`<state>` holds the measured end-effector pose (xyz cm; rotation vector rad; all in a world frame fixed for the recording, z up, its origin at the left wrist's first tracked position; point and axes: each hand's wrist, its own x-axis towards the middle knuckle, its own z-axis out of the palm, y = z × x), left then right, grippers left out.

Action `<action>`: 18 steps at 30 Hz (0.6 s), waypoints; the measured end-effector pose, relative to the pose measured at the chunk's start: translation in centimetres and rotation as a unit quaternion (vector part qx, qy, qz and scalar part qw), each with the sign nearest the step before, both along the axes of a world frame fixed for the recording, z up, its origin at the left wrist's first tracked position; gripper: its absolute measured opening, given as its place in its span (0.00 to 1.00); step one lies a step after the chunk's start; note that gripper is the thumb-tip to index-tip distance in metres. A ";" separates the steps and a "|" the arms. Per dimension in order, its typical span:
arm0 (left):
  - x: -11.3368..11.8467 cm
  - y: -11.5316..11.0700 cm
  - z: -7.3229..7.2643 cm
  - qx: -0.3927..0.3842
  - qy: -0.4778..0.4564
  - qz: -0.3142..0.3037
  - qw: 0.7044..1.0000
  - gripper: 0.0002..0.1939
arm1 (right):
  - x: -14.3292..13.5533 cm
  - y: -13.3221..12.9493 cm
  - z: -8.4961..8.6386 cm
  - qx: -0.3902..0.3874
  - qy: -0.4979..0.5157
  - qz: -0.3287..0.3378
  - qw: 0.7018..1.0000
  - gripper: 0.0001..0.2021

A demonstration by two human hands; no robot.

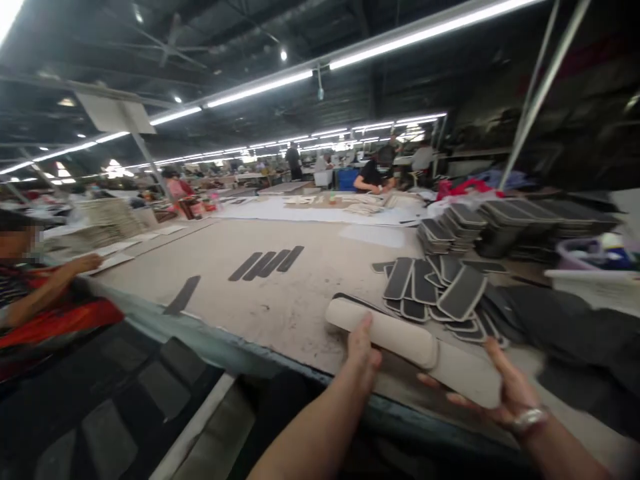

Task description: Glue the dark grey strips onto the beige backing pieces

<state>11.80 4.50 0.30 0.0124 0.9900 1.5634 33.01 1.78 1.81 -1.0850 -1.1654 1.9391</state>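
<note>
My left hand [363, 350] is closed on the near edge of a long beige padded panel [385, 332] with rounded ends, its thumb on top. A dark rim shows behind this panel. My right hand [510, 387] grips a second beige panel [467, 373] at its right end, and the two panels meet or overlap in the middle. A watch circles my right wrist. Just beyond lies a loose heap of dark grey panels with pale edges [463, 292]. Several dark strips [267, 264] lie flat on the beige tabletop [290, 313], and another dark strip [184, 295] lies near its front edge.
Stacks of dark panels [515, 217] stand at the back right, beside a white basket [595, 287] and dark cloth [545, 320]. At the left, a co-worker's hand [87, 263] rests near pale sheets. Dark pieces [107, 433] lie below the table's front left edge. Another person [375, 175] works farther back.
</note>
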 end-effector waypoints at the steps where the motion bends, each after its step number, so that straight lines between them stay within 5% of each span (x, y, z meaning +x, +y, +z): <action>1: -0.4 1.0 -0.5 -0.001 -0.002 0.007 1.000 0.18 | 1.0 0.2 -0.1 -0.031 0.028 -0.004 0.999 0.31; 3: -0.9 2.5 -1.4 -0.005 -0.001 0.025 1.000 0.17 | 1.6 0.8 -0.9 -0.075 0.054 -0.024 0.995 0.29; 6: -0.7 4.0 -2.3 -0.011 0.012 0.060 0.998 0.15 | 0.6 2.3 -2.6 -0.011 -0.100 -0.123 0.987 0.19; 12: 0.4 6.1 -2.4 -0.017 0.053 0.054 0.997 0.11 | 0.4 3.9 -2.8 0.133 -0.332 -0.248 0.900 0.12; 15: -0.2 6.0 -2.0 -0.043 0.078 -0.006 0.996 0.09 | 2.2 3.3 -0.9 0.203 -0.415 -0.310 0.831 0.13; 18: -1.6 5.3 -1.2 -0.079 0.111 -0.092 0.986 0.08 | 4.2 1.9 1.3 0.300 -0.532 -0.381 0.695 0.14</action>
